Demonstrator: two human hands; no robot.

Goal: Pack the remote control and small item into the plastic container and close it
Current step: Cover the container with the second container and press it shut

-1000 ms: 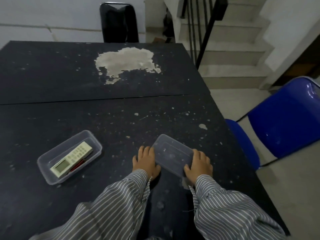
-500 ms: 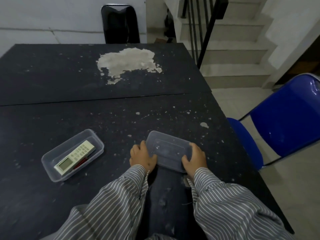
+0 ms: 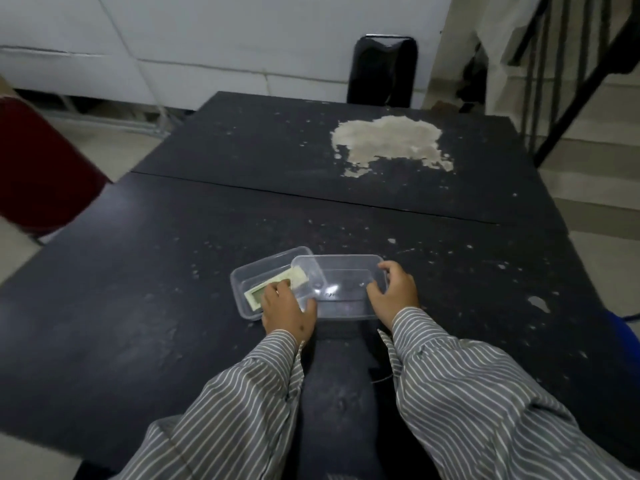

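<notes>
A clear plastic container (image 3: pixel 246 276) sits on the black table (image 3: pixel 138 306) just ahead of me. The pale remote control (image 3: pixel 297 277) lies inside it, partly hidden by my left hand (image 3: pixel 287 308). The small item cannot be made out. Both hands hold the clear lid (image 3: pixel 341 289), which overlaps the container's right end. The left hand's fingers reach over the container's near edge, with the thumb on the lid's left end. My right hand (image 3: pixel 394 292) grips the lid's right end.
A black chair (image 3: pixel 381 74) stands at the table's far end and a dark red chair (image 3: pixel 41 174) at the left. A stair railing (image 3: pixel 568 81) rises at the right. A pale worn patch (image 3: pixel 391 140) marks the far tabletop. A blue chair edge (image 3: pixel 623 327) shows at right.
Both hands have carried the lid leftward from the table's right side to the container, where it now overlaps the right end. My view has swung left.
</notes>
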